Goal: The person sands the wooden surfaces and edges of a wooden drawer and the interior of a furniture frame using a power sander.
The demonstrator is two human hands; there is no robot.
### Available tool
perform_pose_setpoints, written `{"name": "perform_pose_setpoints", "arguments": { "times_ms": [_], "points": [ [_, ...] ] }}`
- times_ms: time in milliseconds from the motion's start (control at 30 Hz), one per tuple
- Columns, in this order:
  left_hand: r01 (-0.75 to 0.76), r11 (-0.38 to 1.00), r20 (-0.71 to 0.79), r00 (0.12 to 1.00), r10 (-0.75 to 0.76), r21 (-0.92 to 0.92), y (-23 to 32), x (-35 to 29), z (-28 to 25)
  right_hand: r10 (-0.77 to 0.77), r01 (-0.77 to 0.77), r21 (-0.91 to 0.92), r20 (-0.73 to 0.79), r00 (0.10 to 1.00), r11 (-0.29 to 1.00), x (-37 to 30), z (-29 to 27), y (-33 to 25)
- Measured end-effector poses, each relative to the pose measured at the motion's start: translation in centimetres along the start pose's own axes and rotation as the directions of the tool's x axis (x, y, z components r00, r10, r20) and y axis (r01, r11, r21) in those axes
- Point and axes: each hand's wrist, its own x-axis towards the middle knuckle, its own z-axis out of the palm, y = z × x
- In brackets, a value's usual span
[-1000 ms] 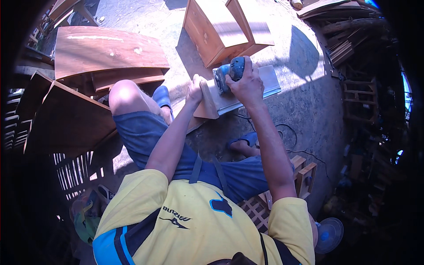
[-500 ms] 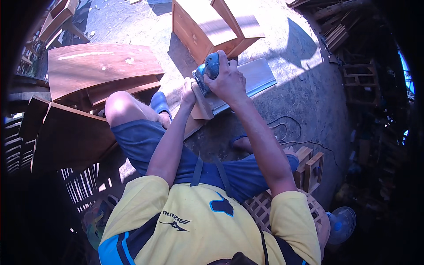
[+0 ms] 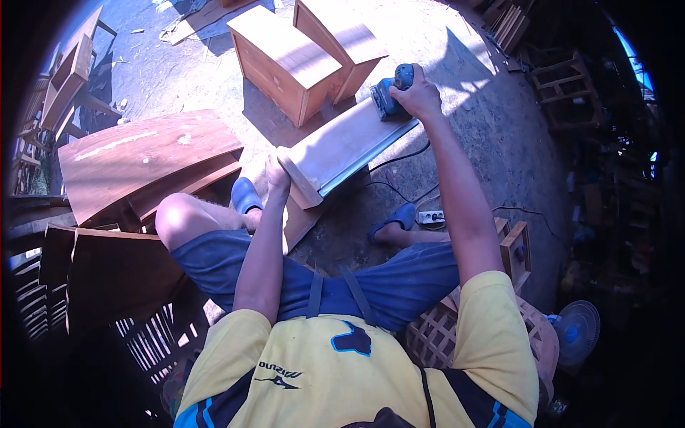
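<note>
A blue electric sander rests at the far right end of a pale wooden drawer-like piece. My right hand is closed around the sander's top, with the arm stretched out. At the piece's near left end stands a thicker wooden end panel. My left hand grips that panel by its upper left edge; the fingertips are partly hidden. A bright strip runs along the piece's right-hand long side.
Two wooden cabinet pieces stand beyond the work. A brown curved-looking panel lies on the left. Near my right foot are a white power strip and a dark cable. A fan stands at lower right.
My right hand has carried the sander from the near end panel to the piece's far right end. My left hand still grips the end panel. The whole view has shifted.
</note>
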Motion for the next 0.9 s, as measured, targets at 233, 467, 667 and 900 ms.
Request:
{"name": "perform_pose_setpoints", "arguments": {
  "times_ms": [233,467,667,900],
  "points": [
    [-0.107,0.993,-0.007,0.994,0.107,0.059,0.0,-0.9,-0.7,-0.200,0.194,0.112,0.041,0.979,0.975,-6.5,2.1,-6.1],
    [-0.239,0.971,0.051,0.970,0.240,-0.023,-1.5,-0.7,-1.7,-0.432,0.391,0.250,0.134,0.892,0.886,-12.2,1.7,-10.2],
    [-0.246,0.958,0.026,0.969,0.245,0.149,1.7,-2.0,-0.6,-0.144,0.143,0.047,0.016,0.989,0.989,-2.0,0.3,1.6],
    [-0.334,0.920,0.039,0.942,0.333,0.207,1.5,-1.9,-1.1,-0.146,0.149,0.075,-0.042,0.988,0.986,-3.6,1.4,-1.3]
  ]
}}
